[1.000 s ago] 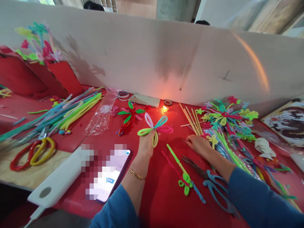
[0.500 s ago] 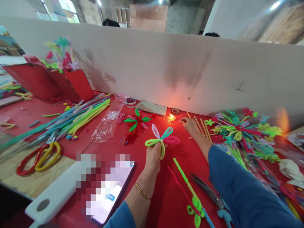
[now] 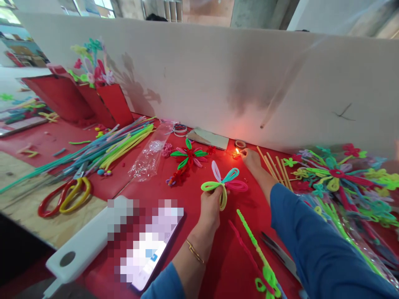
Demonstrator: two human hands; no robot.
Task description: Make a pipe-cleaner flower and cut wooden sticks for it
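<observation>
White wall (image 3: pixel 199 83) at the back, red table (image 3: pixel 183 195) under everything; big flower bunch (image 3: pixel 336 173) over on my right, phone (image 3: pixel 158 253) near my left forearm; dark scissors (image 3: pixel 282 254) lie partly hidden by my right sleeve (image 3: pixel 318 245); my left hand (image 3: pixel 212 205) has thumb and fingers pinching the loop flower (image 3: pixel 222 183) at its centre, petals fanned out in lilac, turquoise, hot pink, pale yellow and lime; it's on my side of the flame, clear of it; a red and green flower (image 3: pixel 190 153) lies farther back, to the left; my right hand (image 3: pixel 252 160) is out by the wall, fingertips right at the small flame (image 3: pixel 237 151), just in front of the tape roll (image 3: pixel 240 143); glare and blur there, can't tell if those fingers are pinching something or apart

step in hand, my read: a quick warm-up of something small at the flame, left hand parking the flower meanwhile; next move calls for getting the fingertips off the heat promptly, holding the centre pinch steady so the loops don't splay, and giving the petals room, since that fuzz looks easy to singe
</observation>
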